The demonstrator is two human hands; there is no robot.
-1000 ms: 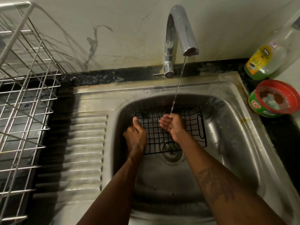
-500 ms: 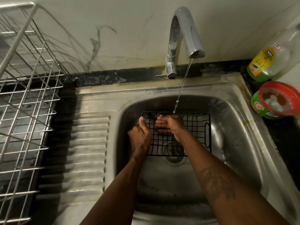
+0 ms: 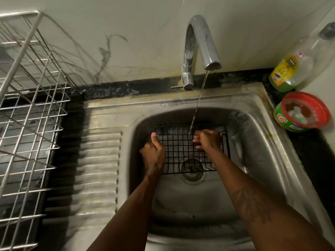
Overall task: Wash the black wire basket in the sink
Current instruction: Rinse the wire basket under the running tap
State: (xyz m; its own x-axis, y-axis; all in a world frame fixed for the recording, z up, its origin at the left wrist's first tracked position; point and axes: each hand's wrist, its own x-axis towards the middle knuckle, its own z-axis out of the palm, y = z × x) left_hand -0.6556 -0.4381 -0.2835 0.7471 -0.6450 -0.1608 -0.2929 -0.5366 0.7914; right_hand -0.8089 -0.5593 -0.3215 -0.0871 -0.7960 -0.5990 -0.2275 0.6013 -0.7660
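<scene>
Black wire basket [image 3: 179,151]: I judge it light, stiff, wet-slick; left hand [image 3: 154,156] clamps its left rim, the best hold; right hand [image 3: 208,140] curls onto the mesh, grip I cannot tell.

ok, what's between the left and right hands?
Head view: black wire basket mesh, with the water stream landing beside the right hand; left hand grips its edge.
</scene>
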